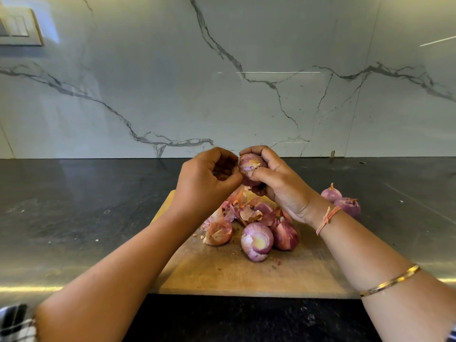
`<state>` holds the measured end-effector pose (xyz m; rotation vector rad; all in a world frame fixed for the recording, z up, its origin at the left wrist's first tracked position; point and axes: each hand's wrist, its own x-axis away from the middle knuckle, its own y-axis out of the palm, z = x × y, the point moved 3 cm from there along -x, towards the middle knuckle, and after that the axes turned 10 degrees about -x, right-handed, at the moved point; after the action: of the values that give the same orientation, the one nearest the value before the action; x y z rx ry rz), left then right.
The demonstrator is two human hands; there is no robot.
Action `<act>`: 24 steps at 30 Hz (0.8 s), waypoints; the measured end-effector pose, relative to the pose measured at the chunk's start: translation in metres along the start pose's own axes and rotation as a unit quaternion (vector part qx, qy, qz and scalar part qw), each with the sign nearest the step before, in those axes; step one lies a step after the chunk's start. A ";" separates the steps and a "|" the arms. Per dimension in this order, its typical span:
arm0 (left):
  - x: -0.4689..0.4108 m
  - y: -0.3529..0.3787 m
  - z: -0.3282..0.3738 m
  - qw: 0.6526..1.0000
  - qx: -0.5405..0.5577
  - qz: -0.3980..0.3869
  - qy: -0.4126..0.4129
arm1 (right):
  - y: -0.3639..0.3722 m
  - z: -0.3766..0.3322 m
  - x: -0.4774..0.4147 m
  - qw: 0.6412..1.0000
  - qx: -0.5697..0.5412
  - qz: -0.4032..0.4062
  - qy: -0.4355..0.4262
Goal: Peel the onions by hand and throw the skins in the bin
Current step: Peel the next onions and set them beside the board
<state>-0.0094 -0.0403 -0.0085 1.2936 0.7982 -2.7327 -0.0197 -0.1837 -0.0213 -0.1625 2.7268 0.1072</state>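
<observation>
Gripping red onion (249, 166) above wooden cutting board (246, 272), right hand (278, 183) wraps it, thumb across front. Left hand (209, 178) touches onion's left side, fingers curled, pinching at skin edge. Both forearms angle inward over board. Below hands: pile of skins (243, 211), part-peeled onion (257, 241). Two unpeeled onions (341, 199) on dark counter (74, 206), just off board's right edge. Counter left of board bare; marble backsplash (222, 82) behind.

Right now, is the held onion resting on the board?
No, both hands lift the onion above the board.
</observation>
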 end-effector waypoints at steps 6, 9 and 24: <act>0.000 0.000 0.000 0.999 -0.040 0.020 0.027 | 0.000 -0.001 0.001 1.000 0.000 -0.006 -0.002; 0.000 0.001 0.000 0.996 -0.073 0.032 0.050 | 0.000 -0.001 0.000 1.000 -0.003 -0.010 -0.005; -0.006 -0.002 -0.016 0.996 0.004 0.035 -0.080 | 0.002 -0.005 0.001 0.997 -0.070 -0.017 -0.004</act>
<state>0.0056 -0.0324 -0.0120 1.0664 0.7134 -2.7431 -0.0231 -0.1828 -0.0171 -0.2482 2.7063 0.2876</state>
